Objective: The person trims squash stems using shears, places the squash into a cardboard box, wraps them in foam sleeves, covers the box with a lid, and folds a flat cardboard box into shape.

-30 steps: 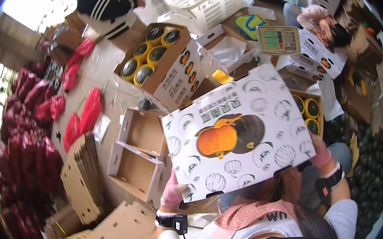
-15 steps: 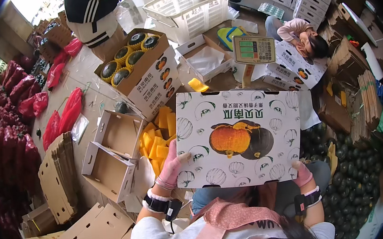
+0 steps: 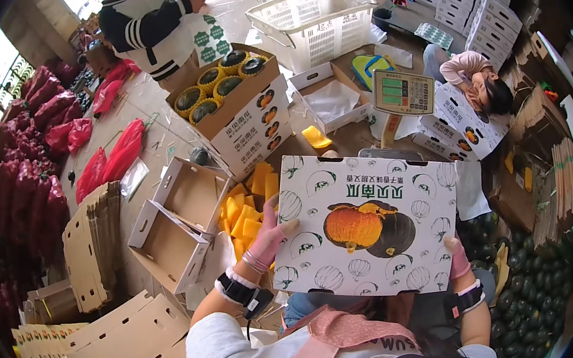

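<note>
A white cardboard box [image 3: 370, 240], printed with pumpkin drawings and a large pumpkin picture, is held before me, its lettering upside down. My left hand [image 3: 273, 236], in a pink glove, grips its left side with the thumb on top. At the right edge my right hand [image 3: 457, 259], gloved too, is closed on the box with most fingers hidden. Orange-yellow foam nets [image 3: 244, 211] lie in a pile beyond my left hand. Just past the far edge of the box stands a digital scale with a display [image 3: 403, 92].
An open carton of pumpkins in yellow nets [image 3: 224, 87] tops a stack at the back left. Two open trays [image 3: 169, 258] and flat cardboard [image 3: 126, 346] lie left. Dark pumpkins [image 3: 536, 292] cover the right floor. One person [image 3: 145, 33] stands behind; another [image 3: 475, 79] leans on boxes.
My view has shifted, so the surroundings sit further right. The box has tilted a little clockwise, still in both hands. A green-patterned sheet now shows by the standing person.
</note>
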`<state>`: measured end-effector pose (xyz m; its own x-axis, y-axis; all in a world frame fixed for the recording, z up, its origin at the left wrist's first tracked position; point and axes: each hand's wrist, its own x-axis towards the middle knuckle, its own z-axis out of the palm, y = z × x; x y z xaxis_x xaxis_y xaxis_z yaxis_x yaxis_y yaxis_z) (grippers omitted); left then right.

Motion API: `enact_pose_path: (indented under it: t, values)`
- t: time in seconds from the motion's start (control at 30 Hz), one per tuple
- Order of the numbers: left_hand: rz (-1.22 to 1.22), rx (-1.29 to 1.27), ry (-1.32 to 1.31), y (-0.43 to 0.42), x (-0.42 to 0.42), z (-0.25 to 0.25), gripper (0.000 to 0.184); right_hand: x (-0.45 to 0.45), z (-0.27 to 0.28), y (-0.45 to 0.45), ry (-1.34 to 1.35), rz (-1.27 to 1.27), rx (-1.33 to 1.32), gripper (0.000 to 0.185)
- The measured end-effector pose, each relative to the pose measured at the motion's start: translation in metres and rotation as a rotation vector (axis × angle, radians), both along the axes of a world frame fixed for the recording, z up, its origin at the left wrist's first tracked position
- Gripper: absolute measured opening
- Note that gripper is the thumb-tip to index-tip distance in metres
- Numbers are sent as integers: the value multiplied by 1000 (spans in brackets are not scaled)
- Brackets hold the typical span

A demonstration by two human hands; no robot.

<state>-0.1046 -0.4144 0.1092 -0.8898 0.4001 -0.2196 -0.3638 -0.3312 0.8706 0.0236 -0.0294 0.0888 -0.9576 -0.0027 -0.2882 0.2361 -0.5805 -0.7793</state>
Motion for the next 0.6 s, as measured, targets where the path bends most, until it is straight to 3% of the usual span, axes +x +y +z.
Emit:
enact_pose_path:
  t: [0.1,0.33,0.6]
  values:
    - [22,-23,42,0,5,7,81,2,0,-2,-41,67,-115,75]
    - [4,-3,48,3,2,-1,80,7,3,-4,-44,18,-91,74]
    - [-108,7,-90,-7,6,-4,94,31,6,-1,-189,65,-73,75]
